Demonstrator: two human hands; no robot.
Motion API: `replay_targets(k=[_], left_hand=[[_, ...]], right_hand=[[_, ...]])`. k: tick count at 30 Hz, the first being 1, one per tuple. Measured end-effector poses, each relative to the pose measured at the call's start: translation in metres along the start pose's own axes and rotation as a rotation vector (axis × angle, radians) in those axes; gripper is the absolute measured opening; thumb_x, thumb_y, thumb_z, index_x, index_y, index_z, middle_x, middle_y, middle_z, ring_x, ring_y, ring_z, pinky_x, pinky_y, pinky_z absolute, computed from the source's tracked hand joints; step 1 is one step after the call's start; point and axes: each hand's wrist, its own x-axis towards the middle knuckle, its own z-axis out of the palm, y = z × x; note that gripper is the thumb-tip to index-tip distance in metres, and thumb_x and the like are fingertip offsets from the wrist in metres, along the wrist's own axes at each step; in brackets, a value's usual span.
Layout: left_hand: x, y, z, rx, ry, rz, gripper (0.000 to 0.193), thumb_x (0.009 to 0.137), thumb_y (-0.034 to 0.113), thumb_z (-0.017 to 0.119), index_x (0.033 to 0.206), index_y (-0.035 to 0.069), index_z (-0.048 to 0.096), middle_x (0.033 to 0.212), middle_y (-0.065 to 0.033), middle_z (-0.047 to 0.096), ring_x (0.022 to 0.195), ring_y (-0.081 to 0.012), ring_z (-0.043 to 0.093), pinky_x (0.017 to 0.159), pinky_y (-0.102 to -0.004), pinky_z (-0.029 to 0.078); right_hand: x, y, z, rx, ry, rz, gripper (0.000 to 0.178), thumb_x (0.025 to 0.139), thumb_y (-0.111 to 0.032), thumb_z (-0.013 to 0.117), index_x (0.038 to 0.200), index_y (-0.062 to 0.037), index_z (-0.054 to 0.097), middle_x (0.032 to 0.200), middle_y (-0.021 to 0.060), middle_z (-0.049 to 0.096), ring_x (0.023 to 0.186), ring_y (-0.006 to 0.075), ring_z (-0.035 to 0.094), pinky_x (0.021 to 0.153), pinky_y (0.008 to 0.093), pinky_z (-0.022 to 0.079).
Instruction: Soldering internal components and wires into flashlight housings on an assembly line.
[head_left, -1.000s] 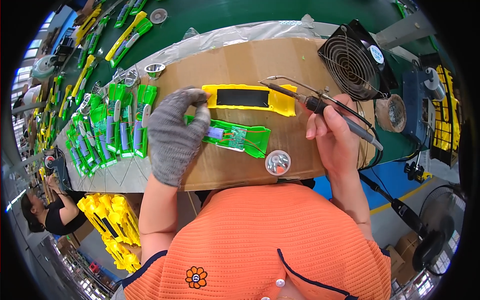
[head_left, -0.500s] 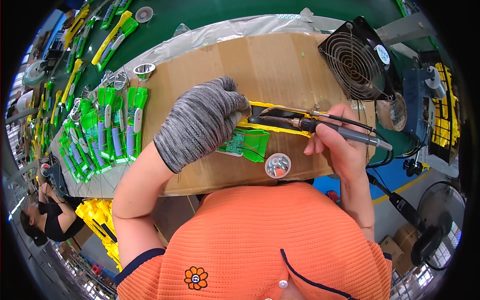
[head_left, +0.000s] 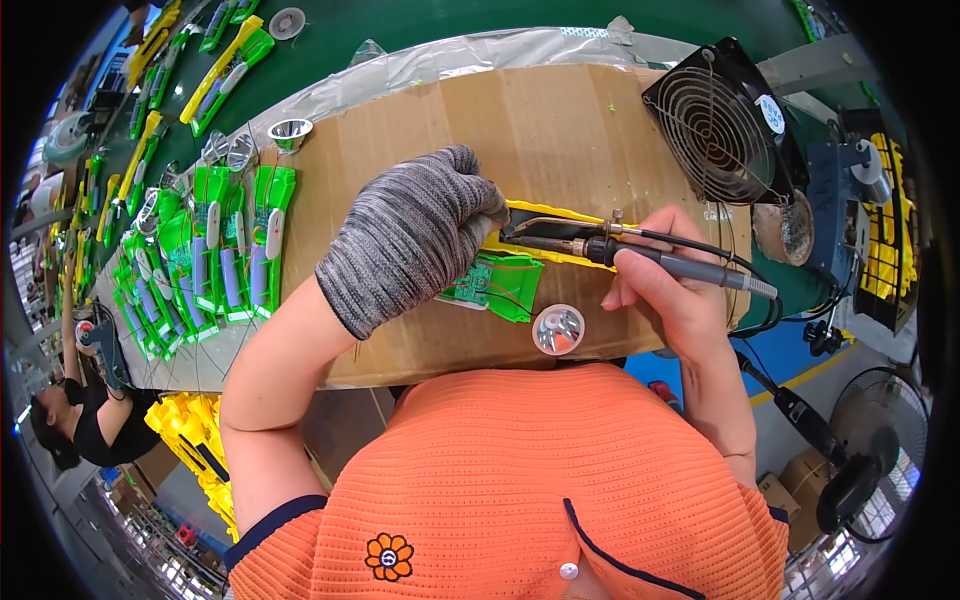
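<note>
My left hand (head_left: 410,235), in a grey knitted glove, is closed on the left end of a yellow plastic housing (head_left: 560,212) with a dark inside. In my bare right hand (head_left: 670,280) is a soldering iron (head_left: 690,268), held like a pen, with a thin metal tube along its top. Its tip reaches into the housing near my gloved fingers; what it touches there is too small to tell. Below the housing lies a green circuit board (head_left: 495,285) with red and black wires, partly behind my left hand. A round reflector cup (head_left: 558,330) sits near the cardboard's front edge.
Brown cardboard (head_left: 420,110) covers the bench. Several green boards with batteries (head_left: 235,245) lie to the left, beside another reflector cup (head_left: 290,134). A black fan (head_left: 715,125) stands at the back right, near a solder spool (head_left: 870,165). Another person (head_left: 100,420) is at the far left.
The soldering iron's tip has moved slightly left, deeper into the housing toward my gloved fingers. My left hand keeps its hold. The other person's arm at far left now stretches out.
</note>
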Motion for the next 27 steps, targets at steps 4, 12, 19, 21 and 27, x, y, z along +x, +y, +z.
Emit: replay_targets(k=[4, 12, 19, 21, 27], left_hand=[[0.0, 0.0012, -0.0007, 0.003, 0.001, -0.006, 0.01, 0.078, 0.008, 0.072, 0.089, 0.008, 0.074, 0.085, -0.013, 0.063, 0.08, -0.0329, 0.066, 0.071, -0.0399, 0.053], [0.0, -0.0005, 0.0011, 0.0, -0.002, -0.011, 0.011, 0.078, 0.008, 0.072, 0.089, 0.008, 0.074, 0.086, -0.013, 0.064, 0.08, -0.0331, 0.066, 0.071, -0.0398, 0.053], [0.0011, 0.0009, -0.0007, 0.003, 0.002, -0.011, 0.012, 0.077, 0.006, 0.072, 0.088, 0.007, 0.074, 0.084, -0.0134, 0.064, 0.078, -0.0332, 0.065, 0.07, -0.0395, 0.053], [0.0012, 0.0001, -0.001, -0.006, -0.005, -0.011, 0.012, 0.076, 0.007, 0.073, 0.088, 0.007, 0.074, 0.084, -0.0136, 0.063, 0.078, -0.0331, 0.065, 0.07, -0.0394, 0.053], [0.0018, -0.0007, -0.0003, -0.01, 0.004, -0.005, 0.012, 0.076, 0.007, 0.073, 0.088, 0.007, 0.074, 0.083, -0.0141, 0.063, 0.077, -0.0331, 0.065, 0.07, -0.0391, 0.053]], right_hand=[[-0.0004, -0.0004, -0.0003, -0.006, 0.001, 0.006, 0.014, 0.09, 0.001, 0.067, 0.096, -0.0002, 0.054, 0.084, 0.0067, 0.064, 0.067, 0.0115, 0.064, 0.063, 0.028, 0.057], [0.0016, 0.0002, 0.0011, -0.029, 0.008, 0.018, 0.014, 0.09, 0.001, 0.067, 0.096, -0.0006, 0.054, 0.083, 0.0059, 0.063, 0.067, 0.0109, 0.064, 0.063, 0.0279, 0.058], [0.0018, 0.0002, 0.0031, -0.033, 0.049, 0.016, 0.015, 0.091, -0.001, 0.065, 0.096, -0.0019, 0.051, 0.075, 0.0065, 0.059, 0.059, 0.0116, 0.058, 0.058, 0.0327, 0.058], [0.0011, 0.0025, 0.0011, -0.027, 0.045, 0.0, 0.014, 0.091, -0.001, 0.065, 0.096, -0.0018, 0.051, 0.074, 0.0064, 0.059, 0.059, 0.0118, 0.058, 0.058, 0.0329, 0.058], [0.001, 0.0045, -0.0029, -0.009, 0.035, -0.042, 0.014, 0.092, -0.003, 0.063, 0.096, -0.0016, 0.05, 0.072, 0.0064, 0.057, 0.059, 0.0125, 0.058, 0.057, 0.0331, 0.058]])
